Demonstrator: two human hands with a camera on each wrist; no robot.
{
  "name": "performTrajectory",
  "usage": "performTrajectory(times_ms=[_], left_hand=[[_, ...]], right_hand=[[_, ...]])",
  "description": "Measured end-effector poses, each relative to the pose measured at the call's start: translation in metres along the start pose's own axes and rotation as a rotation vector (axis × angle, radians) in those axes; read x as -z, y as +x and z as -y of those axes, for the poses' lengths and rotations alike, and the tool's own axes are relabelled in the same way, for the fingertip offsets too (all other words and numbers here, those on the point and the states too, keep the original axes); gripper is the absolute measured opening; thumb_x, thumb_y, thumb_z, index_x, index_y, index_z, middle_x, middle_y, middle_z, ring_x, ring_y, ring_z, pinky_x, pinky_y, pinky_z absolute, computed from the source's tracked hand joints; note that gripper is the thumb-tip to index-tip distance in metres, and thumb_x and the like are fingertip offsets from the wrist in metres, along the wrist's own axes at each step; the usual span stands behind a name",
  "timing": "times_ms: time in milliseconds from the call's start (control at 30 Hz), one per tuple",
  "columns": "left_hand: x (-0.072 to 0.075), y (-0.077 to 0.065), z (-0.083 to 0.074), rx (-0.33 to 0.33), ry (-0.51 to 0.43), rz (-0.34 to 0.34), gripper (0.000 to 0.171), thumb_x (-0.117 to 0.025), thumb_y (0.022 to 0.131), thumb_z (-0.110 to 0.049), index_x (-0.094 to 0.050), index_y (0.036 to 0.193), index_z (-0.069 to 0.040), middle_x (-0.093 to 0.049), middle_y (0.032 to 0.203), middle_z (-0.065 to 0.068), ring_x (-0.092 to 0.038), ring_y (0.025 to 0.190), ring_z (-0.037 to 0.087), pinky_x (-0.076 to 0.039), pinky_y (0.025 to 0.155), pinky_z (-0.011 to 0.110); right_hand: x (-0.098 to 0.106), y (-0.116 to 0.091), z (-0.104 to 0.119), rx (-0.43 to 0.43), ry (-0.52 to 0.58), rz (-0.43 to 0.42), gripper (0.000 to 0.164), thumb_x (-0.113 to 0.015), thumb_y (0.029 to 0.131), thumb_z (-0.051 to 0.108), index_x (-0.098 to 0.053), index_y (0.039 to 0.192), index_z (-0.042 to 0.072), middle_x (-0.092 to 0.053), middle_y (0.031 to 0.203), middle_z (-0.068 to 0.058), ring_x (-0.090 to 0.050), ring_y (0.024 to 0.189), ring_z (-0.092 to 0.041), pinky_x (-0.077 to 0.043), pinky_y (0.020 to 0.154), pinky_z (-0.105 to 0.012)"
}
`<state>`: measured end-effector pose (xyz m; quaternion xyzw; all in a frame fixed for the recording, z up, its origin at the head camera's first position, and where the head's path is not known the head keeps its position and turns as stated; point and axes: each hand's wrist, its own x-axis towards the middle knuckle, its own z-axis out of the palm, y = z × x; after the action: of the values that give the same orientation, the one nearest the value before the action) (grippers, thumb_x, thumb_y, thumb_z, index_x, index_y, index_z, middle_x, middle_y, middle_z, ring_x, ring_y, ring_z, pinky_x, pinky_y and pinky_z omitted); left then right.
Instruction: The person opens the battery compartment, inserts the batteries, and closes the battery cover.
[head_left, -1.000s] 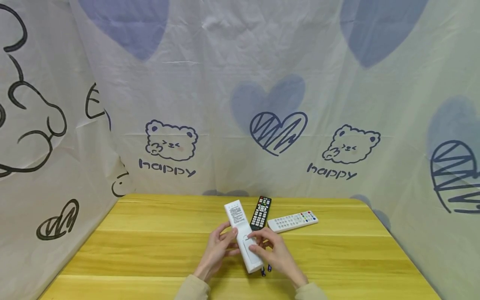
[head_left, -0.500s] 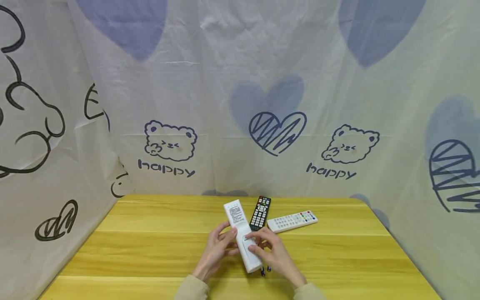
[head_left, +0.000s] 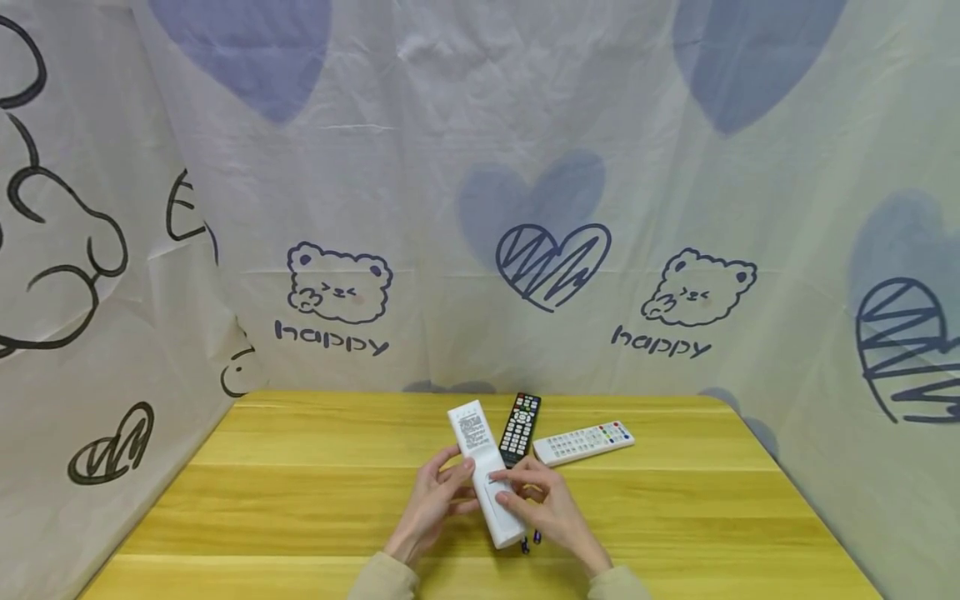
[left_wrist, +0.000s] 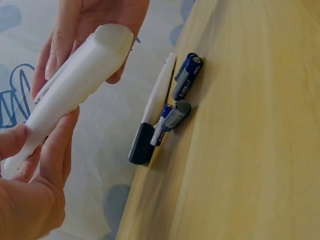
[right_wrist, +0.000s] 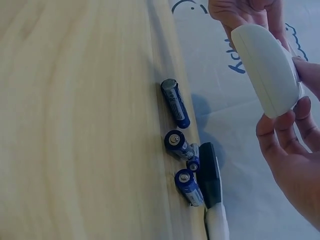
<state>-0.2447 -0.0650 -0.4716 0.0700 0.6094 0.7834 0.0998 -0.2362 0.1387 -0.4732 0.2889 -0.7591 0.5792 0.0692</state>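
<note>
A white remote control (head_left: 474,429), its label side facing up, is held over the table in both hands. My left hand (head_left: 435,493) grips its left side, thumb on top and fingers beneath. My right hand (head_left: 551,500) holds its right side near the lower end, with index finger and thumb at the battery cover (head_left: 491,493). In the left wrist view one end of the cover (left_wrist: 46,94) stands slightly raised from the body. The battery compartment's inside is hidden.
Several blue batteries (right_wrist: 175,105) lie on the wooden table (head_left: 300,492) below the hands. Behind are a black remote control (head_left: 520,429) and another white remote control (head_left: 585,443) with coloured buttons. A printed cloth (head_left: 442,333) hangs along the back and sides.
The right index finger has shifted slightly at the upper end of the battery cover. Otherwise both hands and the white remote control stay nearly in place.
</note>
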Motion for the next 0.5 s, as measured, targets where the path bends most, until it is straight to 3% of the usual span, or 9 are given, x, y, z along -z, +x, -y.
performTrajectory(times_ms=[300,500], left_hand=[[-0.0022,0.0015,-0.0001,0.010,-0.013,0.009,0.055,-0.059,0.102,-0.021,-0.038,0.147,0.004,-0.075,0.109,0.008,-0.068,0.078,0.010,-0.064,0.075,0.025],[-0.0031,0.0007,0.0002,0.002,-0.014,0.014,0.056,-0.058,0.103,-0.022,-0.037,0.147,0.005,-0.075,0.111,0.009,-0.068,0.079,0.011,-0.063,0.074,0.025]], right_hand=[[0.0047,0.0014,-0.0049,-0.109,0.137,0.014,0.030,-0.071,0.090,0.003,-0.069,0.116,-0.011,-0.051,0.084,0.006,-0.048,0.082,0.001,-0.047,0.074,-0.015],[0.0042,0.0015,-0.0040,-0.171,0.161,-0.004,0.033,-0.072,0.088,0.004,-0.068,0.116,-0.012,-0.052,0.083,0.008,-0.049,0.081,-0.002,-0.045,0.075,-0.018]])
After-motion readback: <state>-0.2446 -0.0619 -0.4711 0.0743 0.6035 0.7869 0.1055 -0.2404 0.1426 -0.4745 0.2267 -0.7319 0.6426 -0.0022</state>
